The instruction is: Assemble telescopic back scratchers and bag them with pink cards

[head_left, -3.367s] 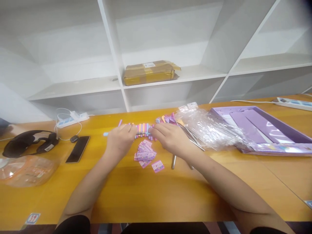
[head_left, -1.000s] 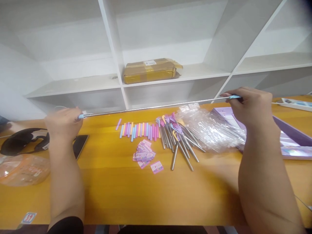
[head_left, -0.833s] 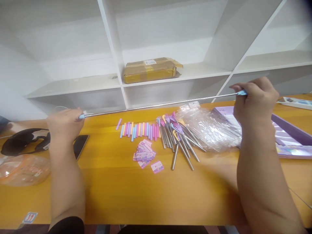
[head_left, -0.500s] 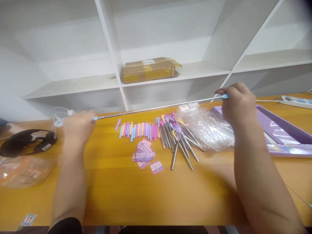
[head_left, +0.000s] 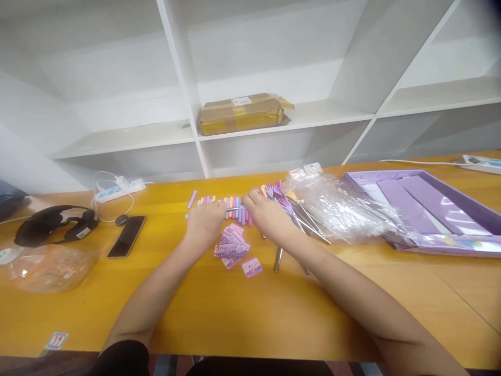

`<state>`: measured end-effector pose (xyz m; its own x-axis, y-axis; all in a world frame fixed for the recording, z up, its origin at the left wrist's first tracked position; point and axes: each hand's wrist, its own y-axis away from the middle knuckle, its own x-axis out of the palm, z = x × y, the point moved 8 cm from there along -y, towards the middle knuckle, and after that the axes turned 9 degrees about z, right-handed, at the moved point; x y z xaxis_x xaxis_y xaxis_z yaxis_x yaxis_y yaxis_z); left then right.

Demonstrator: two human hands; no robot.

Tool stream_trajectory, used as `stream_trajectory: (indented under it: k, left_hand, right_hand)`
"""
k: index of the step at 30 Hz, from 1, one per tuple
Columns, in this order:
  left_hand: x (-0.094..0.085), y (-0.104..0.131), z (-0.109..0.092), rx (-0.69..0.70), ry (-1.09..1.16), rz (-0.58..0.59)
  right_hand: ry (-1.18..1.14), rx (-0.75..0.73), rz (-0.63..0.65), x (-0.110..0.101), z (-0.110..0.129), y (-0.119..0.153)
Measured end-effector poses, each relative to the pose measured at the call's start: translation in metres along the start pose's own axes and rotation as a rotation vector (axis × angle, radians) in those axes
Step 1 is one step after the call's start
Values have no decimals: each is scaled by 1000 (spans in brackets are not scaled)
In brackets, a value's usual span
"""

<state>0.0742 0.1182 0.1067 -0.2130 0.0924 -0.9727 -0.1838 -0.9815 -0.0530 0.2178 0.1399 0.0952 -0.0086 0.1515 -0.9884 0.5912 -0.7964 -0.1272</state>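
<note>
A short stretch of metal rod shows between my two hands, which are close together above the row of coloured sticks. My left hand is closed on the rod's left end. The other end is in my closed right hand. Just below the hands lies a pile of pink cards, with a single card beside it. Metal rods with small coloured hand-shaped heads lie right of the sticks, partly hidden by my right hand and forearm.
Clear plastic sleeves and a purple box lie to the right. On the left are a phone, a black headband-like object, an orange-tinted clear bag and a power strip. A taped parcel rests on the shelf.
Both hands have come inward from far apart to nearly touching. The long rod that stretched between them now shows only as a short piece. The phone has come into view.
</note>
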Motion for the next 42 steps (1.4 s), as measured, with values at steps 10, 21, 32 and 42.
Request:
stream_trajectory:
  k: [10, 21, 32, 42]
  left_hand:
    - [-15, 1, -12, 213, -21, -206]
    - [-9, -2, -5, 181, 22, -359]
    - [-8, -1, -6, 139, 56, -312]
    - [-9, -2, -7, 151, 36, -306]
  right_hand:
    - [-28, -53, 58, 5, -22, -2]
    - [-41, -248, -91, 12, -17, -3]
    - [-58, -356, -265, -3, -2, 5]
    - [-24, -351, -292, -1, 3, 5]
